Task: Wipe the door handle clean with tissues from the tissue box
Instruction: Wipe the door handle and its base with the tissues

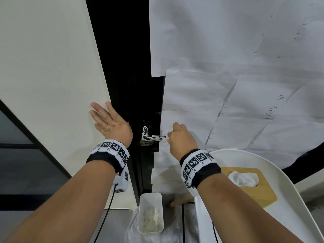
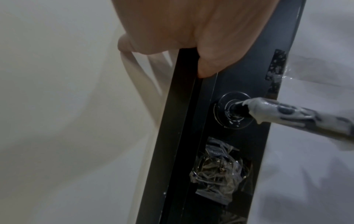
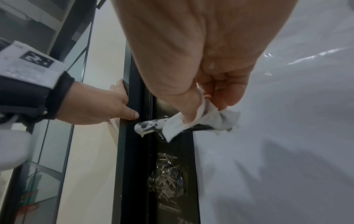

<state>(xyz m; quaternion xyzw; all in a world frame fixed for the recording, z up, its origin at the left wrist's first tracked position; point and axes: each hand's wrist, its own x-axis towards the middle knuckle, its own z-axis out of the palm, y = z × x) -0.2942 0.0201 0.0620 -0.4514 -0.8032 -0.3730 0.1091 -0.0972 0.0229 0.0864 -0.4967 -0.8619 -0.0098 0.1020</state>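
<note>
A: Pointing out from the door, the handle (image 1: 154, 137) runs level, its long axis left to right, free end toward the right hand (image 1: 181, 139). White paste in blotches all along it.

B: And that hand pinches a tissue (image 3: 201, 121) round the handle's outer end, fingers curled on it.

A: The left hand (image 1: 109, 121) lies flat, fingers straight, on the cream wall (image 1: 47, 67), thumb at the black door frame (image 1: 122, 67).

B: Paper sheets (image 1: 228, 50) cover the door. Down right, a white chair (image 1: 289, 199) carries the tissue box (image 1: 254, 188), a tissue poking out of it.

A: On the floor below the handle, a clear tub (image 1: 151, 212) with pale lumps inside.

B: The left wrist view picks up the round rose (image 2: 234, 110) at the handle's root, flecked white, and crumpled tape (image 2: 218, 171) under it. The head view barely shows that.

A: The right wrist view alone shows the tissue wrapping the bar.
</note>
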